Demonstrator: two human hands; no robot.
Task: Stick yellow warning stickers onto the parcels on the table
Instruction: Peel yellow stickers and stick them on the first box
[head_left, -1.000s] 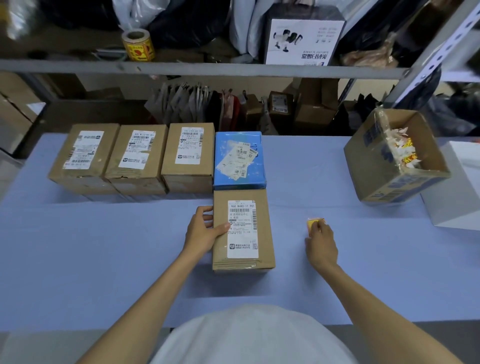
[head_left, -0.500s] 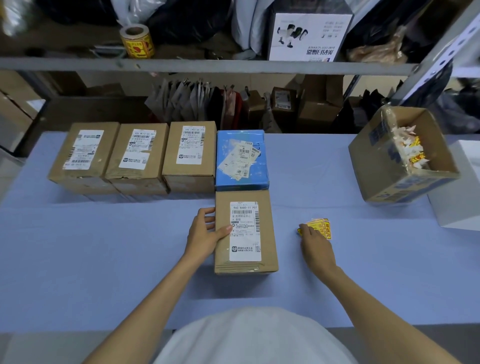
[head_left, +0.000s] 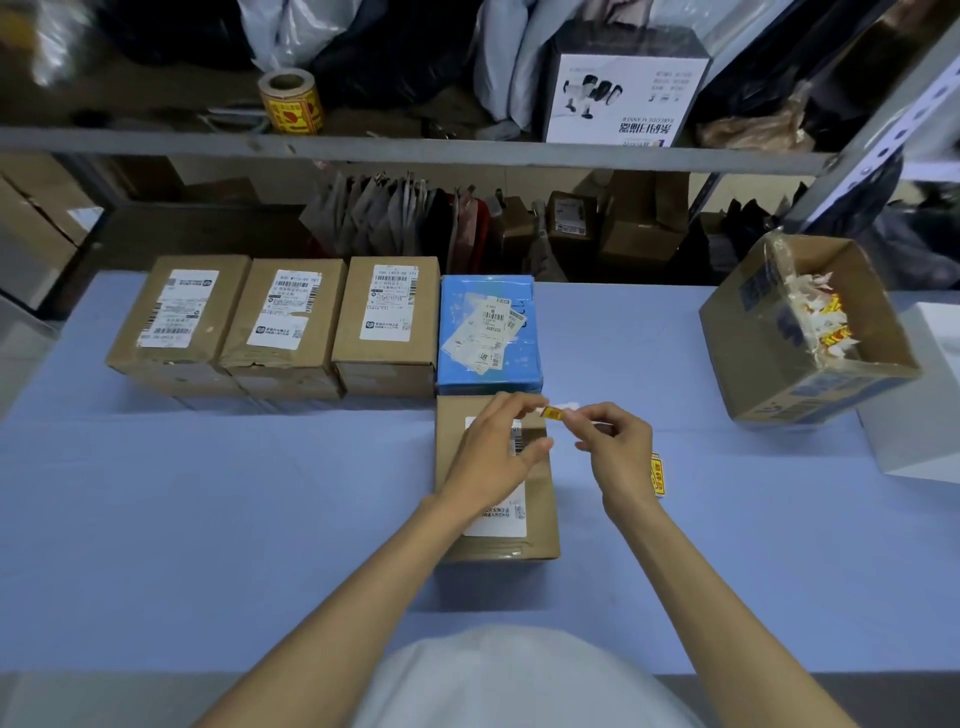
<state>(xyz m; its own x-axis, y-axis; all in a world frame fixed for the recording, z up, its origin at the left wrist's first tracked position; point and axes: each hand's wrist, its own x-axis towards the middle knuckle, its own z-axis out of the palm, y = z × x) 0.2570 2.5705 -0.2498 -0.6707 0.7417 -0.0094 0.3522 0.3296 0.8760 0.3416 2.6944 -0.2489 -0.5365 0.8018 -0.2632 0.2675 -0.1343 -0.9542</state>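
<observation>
Left grip (head_left: 493, 457), right grip (head_left: 618, 457) both pinch sticker (head_left: 551, 413) above parcel (head_left: 543, 509). Peel backing (head_left: 569, 406) toward 3 o'clock; keep adhesive untouched.

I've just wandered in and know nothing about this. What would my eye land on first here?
Probably the left hand and right hand mid-table, pinching a small yellow sticker between them above a brown parcel. Then the bright blue parcel ending a row of brown ones behind it, and the open carton of paper scraps at the right.
</observation>
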